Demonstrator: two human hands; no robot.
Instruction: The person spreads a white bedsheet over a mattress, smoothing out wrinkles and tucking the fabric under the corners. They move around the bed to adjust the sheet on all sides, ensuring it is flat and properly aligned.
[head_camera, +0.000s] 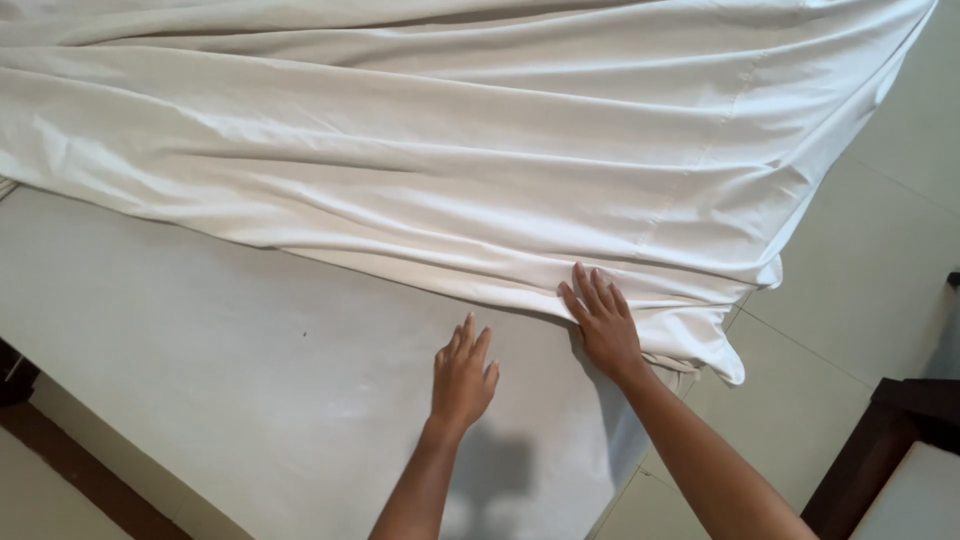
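A plain white sheet is seen on a pale grey mattress. The floor tiles are light grey-green.

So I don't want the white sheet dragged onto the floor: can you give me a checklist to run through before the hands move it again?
1. Right hand on the white sheet: ok, fingers lie flat on its near edge.
2. Left hand on the sheet: not ok, it rests on the bare mattress, apart from the edge.
3. Sheet smooth: not ok, long folds run across it.
4. Sheet corner on the mattress: not ok, it hangs past the edge over the tiled floor.
5. Firm grip: cannot tell.
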